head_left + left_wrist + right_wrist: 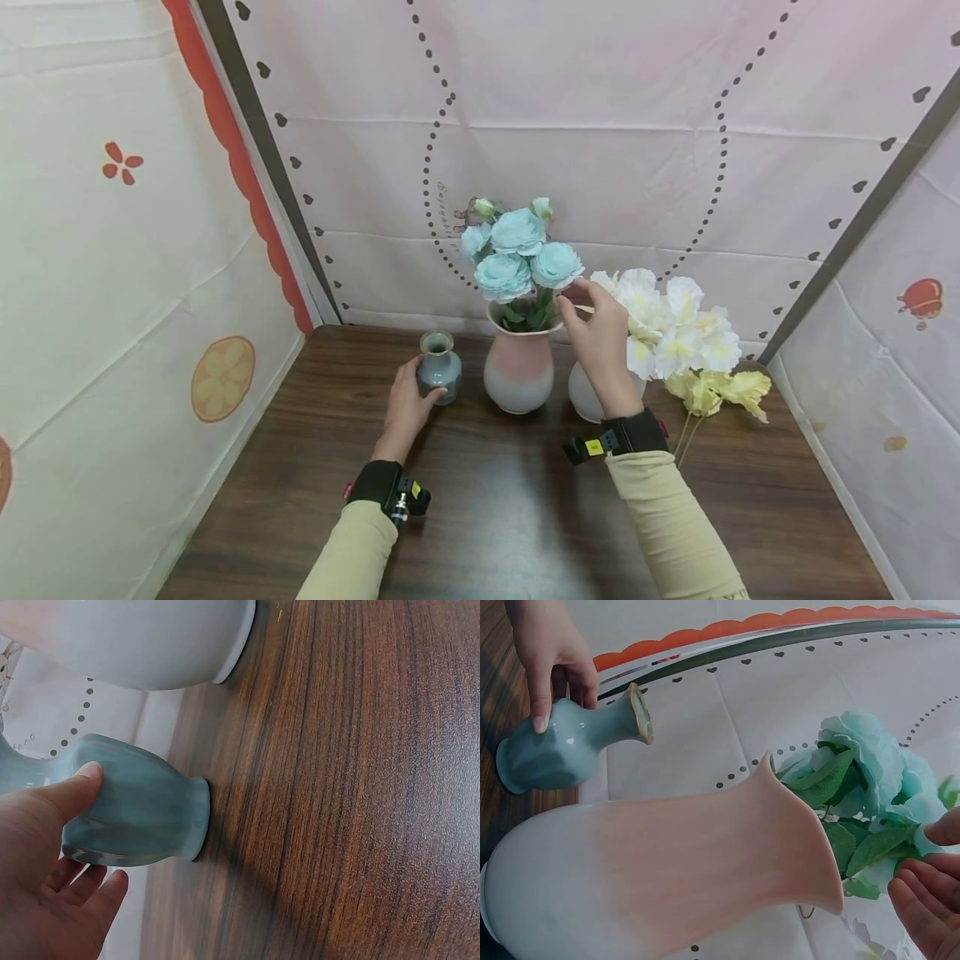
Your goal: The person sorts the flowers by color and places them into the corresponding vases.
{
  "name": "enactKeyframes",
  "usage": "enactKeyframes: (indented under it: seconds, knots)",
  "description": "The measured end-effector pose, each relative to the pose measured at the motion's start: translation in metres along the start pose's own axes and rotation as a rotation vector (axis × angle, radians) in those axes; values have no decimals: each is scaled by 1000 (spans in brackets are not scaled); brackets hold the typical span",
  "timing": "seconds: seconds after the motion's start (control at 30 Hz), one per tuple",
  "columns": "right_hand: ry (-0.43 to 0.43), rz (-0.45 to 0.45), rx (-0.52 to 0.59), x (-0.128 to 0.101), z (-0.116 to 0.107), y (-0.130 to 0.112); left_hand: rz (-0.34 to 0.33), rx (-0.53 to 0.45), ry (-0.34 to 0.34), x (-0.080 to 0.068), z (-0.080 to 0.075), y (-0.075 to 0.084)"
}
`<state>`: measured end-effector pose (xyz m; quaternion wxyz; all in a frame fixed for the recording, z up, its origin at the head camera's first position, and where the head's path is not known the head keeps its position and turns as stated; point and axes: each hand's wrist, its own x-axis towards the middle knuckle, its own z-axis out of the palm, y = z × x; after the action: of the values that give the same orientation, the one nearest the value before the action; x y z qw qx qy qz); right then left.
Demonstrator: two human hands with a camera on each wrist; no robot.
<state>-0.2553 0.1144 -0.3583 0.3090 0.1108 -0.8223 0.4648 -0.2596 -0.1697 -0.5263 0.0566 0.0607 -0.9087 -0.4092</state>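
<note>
Printed white cloth walls close in a dark wooden table point(495, 500), where a pink vase point(519, 367) of blue flowers point(521, 254) stands at the frame's centre, a white vase point(585, 392) of white flowers point(675, 325) just right of it, and yellow flowers point(720, 390) lie at the far right. Left of the pink vase, the left hand point(408, 404) grips a small blue vase point(438, 367) upright on the table, thumb and fingers wrapped round its belly. Above the pink vase's rim, the right hand point(600, 342) reaches to the blue flowers with fingertips point(922, 896) curled at the petals and leaves, though I cannot tell whether they actually pinch anything.
</note>
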Motion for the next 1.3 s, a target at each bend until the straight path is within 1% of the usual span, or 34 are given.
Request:
enactKeyframes:
  seconds: [0.5,0.8,1.13,1.3]
  knots:
    - [-2,5,11,-10,-6,5,12,11,0,-1,0,0]
    - [-13,23,18,-21,-8,8,7,5,4,-1,-1,1]
    - [-25,50,9,-35,-5,13,9,10,4,-1,-1,1]
    - [-26,49,3,-42,-4,16,11,9,3,-1,-1,0]
